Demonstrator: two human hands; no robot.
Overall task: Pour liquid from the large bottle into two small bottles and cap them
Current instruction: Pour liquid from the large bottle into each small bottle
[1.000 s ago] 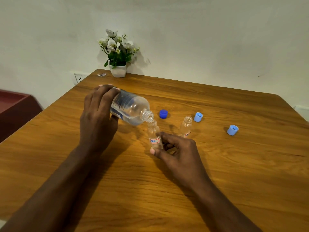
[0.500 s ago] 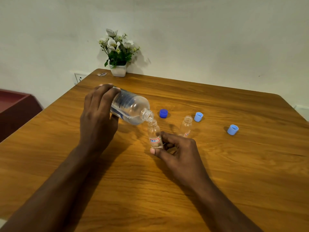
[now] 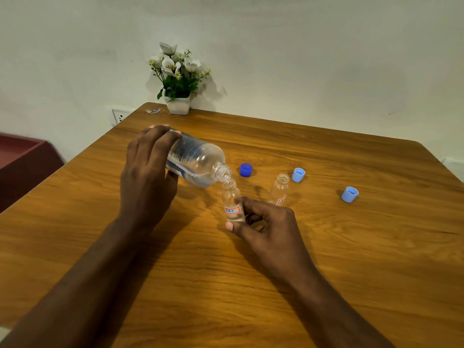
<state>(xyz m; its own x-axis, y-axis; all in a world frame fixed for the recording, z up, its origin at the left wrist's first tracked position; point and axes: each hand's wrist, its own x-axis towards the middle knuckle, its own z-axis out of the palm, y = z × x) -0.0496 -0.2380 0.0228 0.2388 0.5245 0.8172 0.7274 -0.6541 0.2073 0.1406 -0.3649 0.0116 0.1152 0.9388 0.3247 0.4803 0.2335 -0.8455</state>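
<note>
My left hand (image 3: pixel 145 177) grips the large clear bottle (image 3: pixel 198 163) by its base, tilted almost flat with its open mouth just over a small bottle (image 3: pixel 233 200). That small bottle stands upright on the table, with a red-edged label and some clear liquid at its bottom. My right hand (image 3: pixel 266 229) pinches it low down between thumb and fingers. A second small bottle (image 3: pixel 279 189) stands open to the right, untouched. A dark blue cap (image 3: pixel 246 170) and two light blue caps (image 3: pixel 298 175) (image 3: pixel 349 194) lie on the table behind.
The wooden table (image 3: pixel 351 259) has a rounded far right corner. A white pot of flowers (image 3: pixel 177 81) stands at the back edge by the wall. A dark red piece of furniture (image 3: pixel 22 159) sits left of the table.
The large bottle's mouth has stayed over the small bottle. Both hands hold nearly the same pose; a little more liquid shows in the small bottle.
</note>
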